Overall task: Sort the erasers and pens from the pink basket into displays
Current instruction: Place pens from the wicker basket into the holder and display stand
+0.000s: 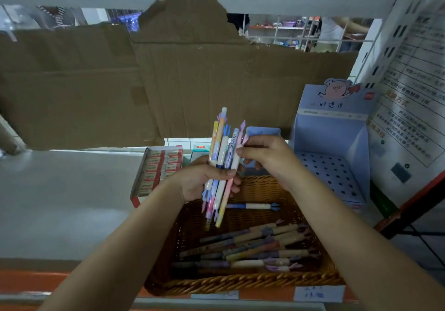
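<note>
Currently grips an upright bundle of pens (222,147) in the left hand (199,183), fingers curled round its middle, above the basket (240,283). Pinches the rightmost pen of that bundle near its top with the right hand (265,159). Below, loose pens (255,245) in the basket, between eraser box (156,166) and blue display (337,171).

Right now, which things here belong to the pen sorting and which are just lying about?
In the job: pen bunch gripped by the left hand; right hand pinching one of them; woven basket; loose pens in it; blue display; eraser box.
Lying about: cardboard sheet; printed notice.
</note>
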